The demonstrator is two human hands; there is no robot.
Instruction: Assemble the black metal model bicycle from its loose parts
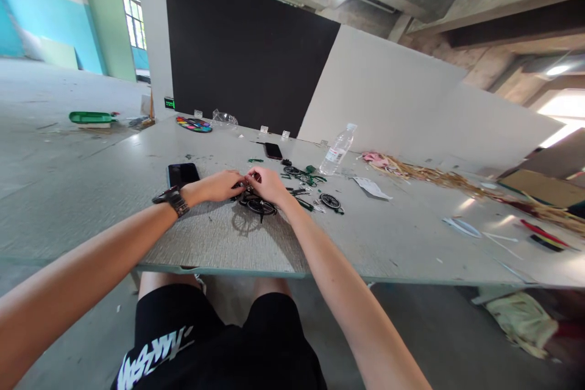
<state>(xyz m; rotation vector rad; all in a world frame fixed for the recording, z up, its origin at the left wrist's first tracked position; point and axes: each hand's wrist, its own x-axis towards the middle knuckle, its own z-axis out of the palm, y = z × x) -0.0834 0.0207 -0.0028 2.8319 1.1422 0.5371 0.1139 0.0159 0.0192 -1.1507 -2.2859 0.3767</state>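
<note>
Both of my hands meet over a small black model bicycle (261,206), tilted just above the table, one spoked wheel toward me. My left hand (223,185), with a black watch at the wrist, is closed on its left side. The fingers of my right hand (266,183) are pinched together at its top. What exactly lies between the fingertips is hidden. Just to the right lie a loose model wheel (329,201), small dark green and black parts (304,177) and several silvery bits (319,208).
A phone (183,174) lies left of my hands, another phone (273,151) beyond them. A clear plastic bottle (338,151) stands behind the parts, near a crumpled paper (372,187). A paint palette (194,124) is at the far left, straw-like strips (429,174) along the right. The table edge (274,272) is before my lap.
</note>
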